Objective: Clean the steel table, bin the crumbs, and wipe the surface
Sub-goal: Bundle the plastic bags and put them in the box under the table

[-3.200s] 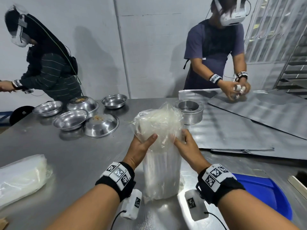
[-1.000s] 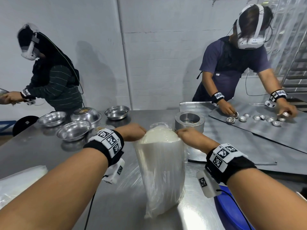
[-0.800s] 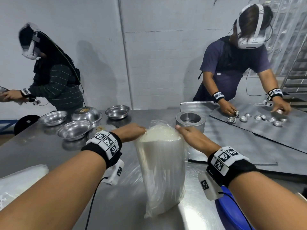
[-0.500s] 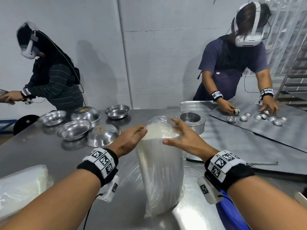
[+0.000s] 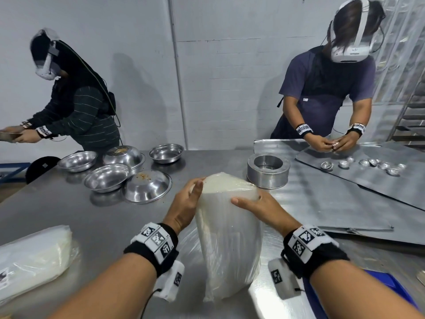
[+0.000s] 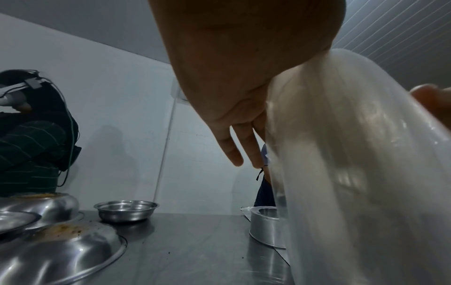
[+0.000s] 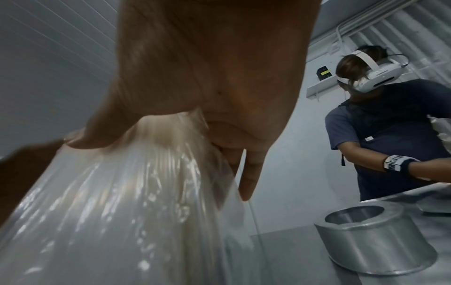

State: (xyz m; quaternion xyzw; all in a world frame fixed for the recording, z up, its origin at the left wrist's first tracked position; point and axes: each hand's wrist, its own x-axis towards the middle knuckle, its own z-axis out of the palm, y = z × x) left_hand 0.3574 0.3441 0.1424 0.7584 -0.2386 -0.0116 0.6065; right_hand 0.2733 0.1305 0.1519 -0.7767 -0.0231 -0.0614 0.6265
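Left hand point(image 5: 184, 204), right hand point(image 5: 261, 209) shifted onto plastic bag point(image 5: 230, 249) sides, pressing flat.

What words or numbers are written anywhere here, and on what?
No words or numbers can be read.
The left wristband and right wristband: black-and-white code squares, no letters.
Mark on the headset: too small.
The label on the plastic bag lying left: blurred.

Both bare forearms reach up from the bottom of the frame toward its centre. The left hand point(image 5: 184, 209) lies flat, fingers straight, against the left side of the tall translucent plastic bag point(image 5: 230, 238). The right hand point(image 5: 262, 209) presses its right side, thumb stretched across the front.
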